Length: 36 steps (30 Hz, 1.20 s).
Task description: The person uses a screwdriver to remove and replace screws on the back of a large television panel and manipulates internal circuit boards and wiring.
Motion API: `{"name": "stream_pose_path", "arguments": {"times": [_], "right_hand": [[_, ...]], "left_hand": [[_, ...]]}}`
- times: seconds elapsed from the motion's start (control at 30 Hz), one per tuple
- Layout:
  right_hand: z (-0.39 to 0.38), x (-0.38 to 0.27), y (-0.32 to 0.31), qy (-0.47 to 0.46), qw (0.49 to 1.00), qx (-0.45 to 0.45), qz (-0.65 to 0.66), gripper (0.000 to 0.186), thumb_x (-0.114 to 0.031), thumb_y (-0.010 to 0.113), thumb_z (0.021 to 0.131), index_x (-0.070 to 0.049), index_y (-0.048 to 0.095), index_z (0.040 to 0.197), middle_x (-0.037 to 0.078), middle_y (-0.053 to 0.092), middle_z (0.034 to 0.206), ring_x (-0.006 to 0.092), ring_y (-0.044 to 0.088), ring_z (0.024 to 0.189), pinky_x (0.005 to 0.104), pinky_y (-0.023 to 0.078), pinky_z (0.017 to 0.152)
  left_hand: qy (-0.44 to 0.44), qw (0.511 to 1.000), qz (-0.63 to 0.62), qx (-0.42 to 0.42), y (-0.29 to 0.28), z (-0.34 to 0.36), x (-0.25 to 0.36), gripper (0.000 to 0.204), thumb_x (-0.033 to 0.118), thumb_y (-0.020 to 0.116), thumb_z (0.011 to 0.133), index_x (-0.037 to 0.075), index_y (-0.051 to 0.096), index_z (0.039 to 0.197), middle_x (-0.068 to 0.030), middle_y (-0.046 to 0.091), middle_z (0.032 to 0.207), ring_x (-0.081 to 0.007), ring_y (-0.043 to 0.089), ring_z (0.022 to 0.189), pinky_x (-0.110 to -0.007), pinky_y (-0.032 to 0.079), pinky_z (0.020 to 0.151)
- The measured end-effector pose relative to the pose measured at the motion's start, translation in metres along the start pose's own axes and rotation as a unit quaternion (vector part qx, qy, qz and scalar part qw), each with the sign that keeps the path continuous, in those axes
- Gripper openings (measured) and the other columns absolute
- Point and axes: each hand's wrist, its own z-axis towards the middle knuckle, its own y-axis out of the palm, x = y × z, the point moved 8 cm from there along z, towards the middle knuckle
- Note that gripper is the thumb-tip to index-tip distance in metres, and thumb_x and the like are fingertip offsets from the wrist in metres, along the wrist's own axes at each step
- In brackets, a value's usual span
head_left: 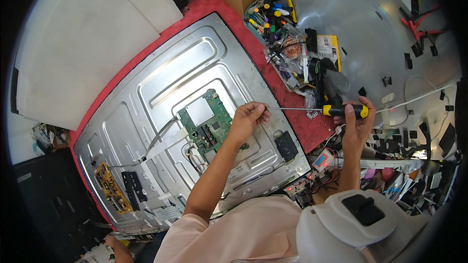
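A long screwdriver with a yellow and black handle lies level across the view, its thin shaft pointing left. My right hand grips the handle, thumb along its side. At the other end, my left hand pinches with its fingertips around the shaft's tip; whether a screw is there too is hidden. Both hands are raised over the metal back panel of a large flat screen. Left of my left hand, a green circuit board with a square silver cover sits on the panel. A black module lies below the shaft.
Under the panel is a red work surface. A tray of pens and tools stands beyond it. A yellow circuit board sits at the panel's left end. Another person's hand shows lower left. A white rounded object covers the lower right.
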Motion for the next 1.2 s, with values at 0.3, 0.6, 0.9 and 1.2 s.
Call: {"name": "stream_pose_path", "arguments": {"times": [0.3,0.6,0.9,1.2], "right_hand": [[0.009,0.01,-0.004,0.0,0.998,0.059,-0.008,0.038,-0.009,0.059,0.093,0.0,0.038,0.124,0.013,0.06,0.099,0.0137,0.062,0.064,0.0245,0.053,0.059],[0.037,0.024,0.039,-0.043,0.999,-0.011,-0.018,0.04,-0.008,0.06,0.093,0.001,0.038,0.125,0.012,0.058,0.101,0.013,0.061,0.071,0.0239,0.053,0.063],[0.053,0.029,0.073,-0.045,0.996,-0.06,-0.039,0.041,-0.006,0.061,0.092,0.002,0.038,0.125,0.011,0.058,0.098,0.0128,0.059,0.076,0.0256,0.052,0.066],[0.058,0.029,0.084,-0.055,0.995,-0.08,-0.034,0.039,-0.006,0.061,0.092,0.001,0.039,0.124,0.011,0.059,0.098,0.014,0.06,0.082,0.0262,0.053,0.069]], "left_hand": [[0.256,0.783,0.567,0.022,0.008,0.036,0.064,0.048,0.007,0.053,0.075,0.007,0.057,0.123,-0.0172,0.053,0.129,-0.0367,0.045,0.123,-0.05,0.035,0.104],[0.244,0.665,0.696,-0.118,0.0,0.089,0.054,0.044,0.032,0.073,0.072,0.021,0.064,0.114,-0.012,0.043,0.142,-0.037,0.024,0.141,-0.06,0.014,0.114],[0.231,0.688,0.68,-0.104,-0.005,0.092,0.05,0.044,0.031,0.079,0.068,0.022,0.066,0.109,-0.0092,0.045,0.14,-0.033,0.024,0.141,-0.057,0.013,0.115],[0.228,0.691,0.678,-0.106,-0.007,0.094,0.048,0.045,0.033,0.079,0.067,0.023,0.066,0.109,-0.0086,0.044,0.14,-0.0327,0.023,0.142,-0.056,0.012,0.115]]}}
